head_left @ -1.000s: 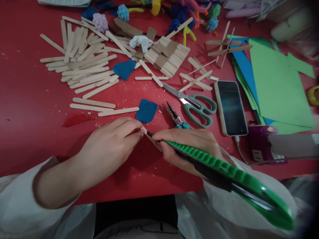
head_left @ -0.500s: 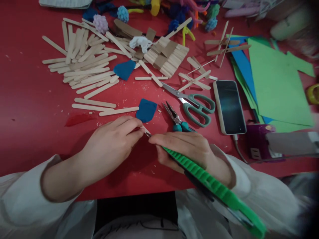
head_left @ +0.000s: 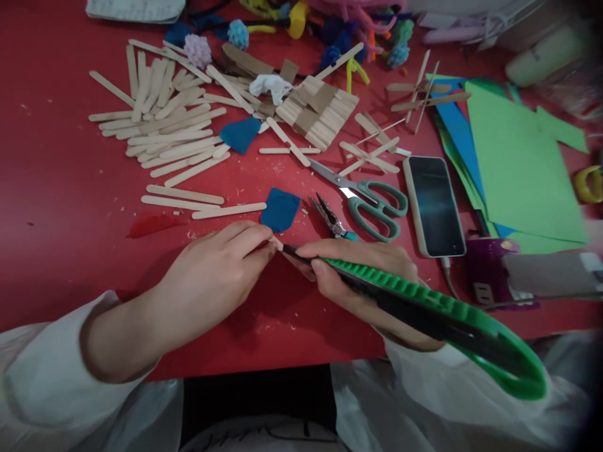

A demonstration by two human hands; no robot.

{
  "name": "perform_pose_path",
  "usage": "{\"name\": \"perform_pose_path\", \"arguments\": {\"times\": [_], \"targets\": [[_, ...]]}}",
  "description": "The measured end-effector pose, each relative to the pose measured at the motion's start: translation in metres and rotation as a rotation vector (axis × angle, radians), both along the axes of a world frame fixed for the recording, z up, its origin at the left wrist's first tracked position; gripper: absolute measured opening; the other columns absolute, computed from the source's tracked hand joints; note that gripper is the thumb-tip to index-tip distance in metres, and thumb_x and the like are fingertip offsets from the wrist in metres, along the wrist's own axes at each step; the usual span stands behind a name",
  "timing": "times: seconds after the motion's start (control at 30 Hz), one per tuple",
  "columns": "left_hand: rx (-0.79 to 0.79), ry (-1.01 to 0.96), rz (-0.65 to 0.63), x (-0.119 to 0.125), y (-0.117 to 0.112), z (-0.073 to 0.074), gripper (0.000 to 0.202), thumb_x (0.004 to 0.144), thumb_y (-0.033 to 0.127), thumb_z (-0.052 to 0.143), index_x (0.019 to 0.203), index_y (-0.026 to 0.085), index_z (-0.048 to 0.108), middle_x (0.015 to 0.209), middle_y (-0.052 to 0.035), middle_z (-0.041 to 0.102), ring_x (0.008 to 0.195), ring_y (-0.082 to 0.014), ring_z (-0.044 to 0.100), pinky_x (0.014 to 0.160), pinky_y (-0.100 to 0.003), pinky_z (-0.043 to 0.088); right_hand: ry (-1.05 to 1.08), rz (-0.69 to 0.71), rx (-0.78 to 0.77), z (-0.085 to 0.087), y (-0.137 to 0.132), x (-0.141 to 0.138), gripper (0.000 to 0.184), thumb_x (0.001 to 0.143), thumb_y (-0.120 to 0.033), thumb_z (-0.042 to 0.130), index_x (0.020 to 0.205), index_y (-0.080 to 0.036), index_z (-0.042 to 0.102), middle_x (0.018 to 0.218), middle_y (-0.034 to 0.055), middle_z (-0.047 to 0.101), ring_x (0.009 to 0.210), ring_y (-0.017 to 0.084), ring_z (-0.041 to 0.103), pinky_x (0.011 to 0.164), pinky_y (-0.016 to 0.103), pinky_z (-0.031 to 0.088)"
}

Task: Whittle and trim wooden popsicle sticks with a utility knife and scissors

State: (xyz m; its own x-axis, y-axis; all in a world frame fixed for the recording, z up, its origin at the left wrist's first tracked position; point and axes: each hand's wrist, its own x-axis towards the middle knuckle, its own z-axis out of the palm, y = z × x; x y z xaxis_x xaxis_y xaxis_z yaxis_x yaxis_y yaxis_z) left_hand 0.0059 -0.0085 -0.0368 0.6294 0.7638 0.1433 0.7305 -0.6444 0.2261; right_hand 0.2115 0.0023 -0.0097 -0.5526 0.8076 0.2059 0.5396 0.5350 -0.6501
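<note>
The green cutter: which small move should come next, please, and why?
Perhaps shift the left hand slightly back along the wooden stick, since it pinches the stick very near the dark tip of the green cutter held in the right hand.

Occluded, cropped and illegible items.
The left hand [head_left: 214, 270] covers most of the wooden stick [head_left: 277, 243]; its own fingertips are concealed, and the exact contact of blade and wood is too small to resolve. The green cutter [head_left: 424, 293] masks part of the right hand [head_left: 377, 253], which obscures the handles of the pliers [head_left: 333, 223]. The top edge crops the paper pad [head_left: 136, 9]; its writing is illegible.
</note>
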Motion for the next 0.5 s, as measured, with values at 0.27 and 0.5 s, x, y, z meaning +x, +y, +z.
{"name": "perform_pose_path", "arguments": {"times": [0.27,0.5], "targets": [[-0.011,-0.028,-0.014,-0.0023,0.001,0.0,0.03,0.086,0.009,0.038,0.1,0.013,0.063,0.111,-0.0105,0.064,0.105,-0.0244,0.059,0.082,-0.035,0.054,0.014,0.009,0.053,0.002,0.0001,0.0015,0.019,0.084,-0.009,0.052,0.091,-0.024,0.061,0.083,0.0001,0.073,0.066,0.01,0.068,0.066,0.018,0.056],[0.035,-0.023,-0.03,-0.0033,0.0015,-0.0023,0.031,0.088,0.012,0.039,0.109,0.013,0.061,0.112,-0.0102,0.066,0.108,-0.0235,0.06,0.089,-0.035,0.053,0.004,0.046,-0.02,-0.0012,0.0026,0.0043,0.017,0.084,-0.011,0.053,0.094,-0.022,0.06,0.081,-0.0005,0.072,0.064,0.008,0.067,0.062,0.018,0.054]]}}
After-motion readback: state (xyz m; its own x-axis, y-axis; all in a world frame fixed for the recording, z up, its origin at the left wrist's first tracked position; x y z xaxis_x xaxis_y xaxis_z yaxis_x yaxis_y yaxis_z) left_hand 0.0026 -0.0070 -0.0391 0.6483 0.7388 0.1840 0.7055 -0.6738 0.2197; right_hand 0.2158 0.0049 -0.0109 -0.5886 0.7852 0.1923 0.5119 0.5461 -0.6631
